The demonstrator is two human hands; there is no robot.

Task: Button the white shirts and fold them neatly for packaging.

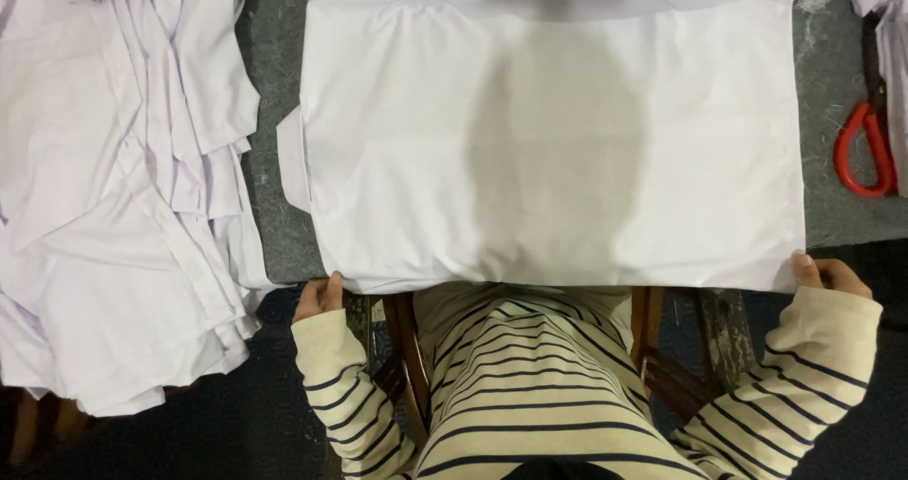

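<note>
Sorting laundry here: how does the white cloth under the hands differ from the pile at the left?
The cloth lies flat and smooth as one spread piece; the pile is many crumpled, overlapping layers. The left hand and right hand grip the cloth's near corners; the pile is untouched. Both are white fabric.

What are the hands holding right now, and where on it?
Both hold the white garment spread flat on the table: the left hand pinches its near left corner, the right hand its near right corner, along the near edge.
</note>
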